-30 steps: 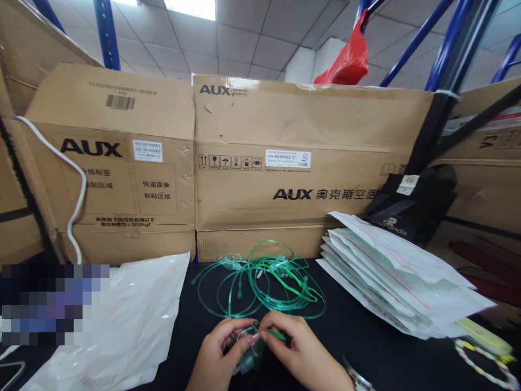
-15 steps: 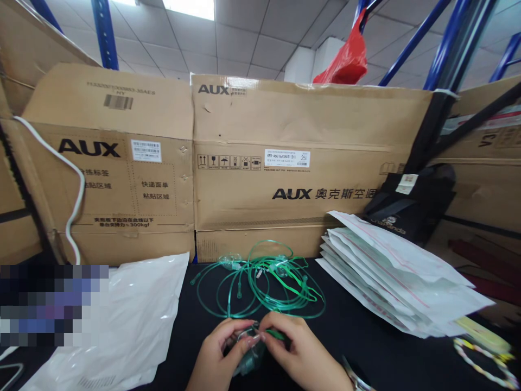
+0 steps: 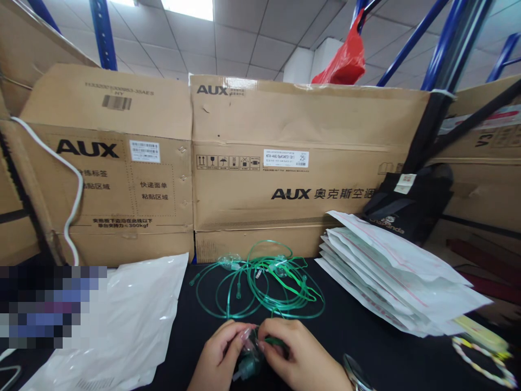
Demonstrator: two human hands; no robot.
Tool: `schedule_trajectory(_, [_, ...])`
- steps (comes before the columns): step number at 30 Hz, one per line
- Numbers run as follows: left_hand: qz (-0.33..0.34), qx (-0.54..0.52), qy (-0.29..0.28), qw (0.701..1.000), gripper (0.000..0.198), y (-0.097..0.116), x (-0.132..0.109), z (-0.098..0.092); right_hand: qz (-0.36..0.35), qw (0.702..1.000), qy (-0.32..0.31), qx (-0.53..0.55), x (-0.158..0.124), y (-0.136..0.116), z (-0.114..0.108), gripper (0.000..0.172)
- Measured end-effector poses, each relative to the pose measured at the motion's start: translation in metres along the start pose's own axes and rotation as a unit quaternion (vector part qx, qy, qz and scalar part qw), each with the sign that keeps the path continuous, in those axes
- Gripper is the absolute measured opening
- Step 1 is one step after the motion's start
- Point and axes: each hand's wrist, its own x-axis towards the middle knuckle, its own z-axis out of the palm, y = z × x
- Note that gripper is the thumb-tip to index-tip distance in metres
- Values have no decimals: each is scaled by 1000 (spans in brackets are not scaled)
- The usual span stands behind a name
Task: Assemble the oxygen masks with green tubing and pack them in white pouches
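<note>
The black table top (image 3: 345, 331) carried it all. Dead centre lay the coil of green tubing (image 3: 285, 279), its loops sprawled flat. Left of the coil, a white plastic bag (image 3: 130, 320) was spread out and crumpled. Right of the coil sat a fanned stack of white pouches (image 3: 391, 277), and well beyond them a braided cord (image 3: 480, 361). Behind the coil, cardboard boxes (image 3: 285, 179) walled the back edge.

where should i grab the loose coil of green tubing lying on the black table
Probably at the right side of the coil of green tubing, where many loops bunch and cross, so one pinch gathers most strands. Come from above on the near side: it lies flat on the table, with cardboard boxes close behind.
</note>
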Motion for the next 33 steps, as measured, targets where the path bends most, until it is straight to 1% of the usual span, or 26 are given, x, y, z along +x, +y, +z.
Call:
schedule_trajectory(6, [1, 10, -8, 1000, 24, 0, 0, -1, 1, 1000, -8, -2, 0, -2, -2, 14])
schedule_trajectory(10, [-17, 23, -36, 999, 26, 0, 0, -4, 8, 1000, -6, -2, 0, -3, -2, 14])
schedule_trajectory(13, [-23, 27, -46, 998, 27, -2, 1, -4, 12, 1000, -6, 7, 0, -4, -2, 15])
schedule_trajectory(17, [-28, 25, -39, 999, 26, -3, 1, -4, 29, 999, -7, 16, 0, -5, -2, 15])
schedule_trajectory(24, [-27, 38, -62, 997, 26, -2, 1, -5, 62, 997, 3, 51, 1, -1, 0, 12])
schedule_trajectory(29, [-18, 29, -28, 999, 27, -11, 0, 0, 69, 995, 4, 74, 1, 1, 3, 13])
schedule_trajectory(33, [-16, 16, -36, 999, 28, -16, -1, 2, 79, 993, 11, 85, 2, 2, 5, 13])
